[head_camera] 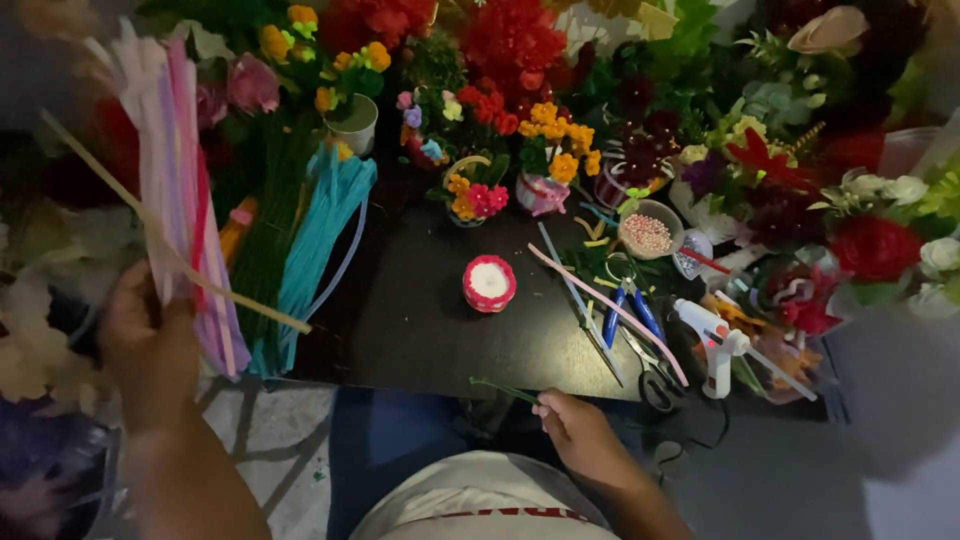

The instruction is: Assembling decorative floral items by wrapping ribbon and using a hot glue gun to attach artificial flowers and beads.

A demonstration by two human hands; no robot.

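- Left hand clenched round pastel pipe cleaner bundle: light, bendy, slippery; best gripped low.
- Right hand pinching green stem: thin, easily bent.

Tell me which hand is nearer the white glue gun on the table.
Right. The right hand, pinching a thin green stem, sits just below-left of the glue gun. The left hand is far across at the table's left edge, gripping a bundle of pastel pipe cleaners.
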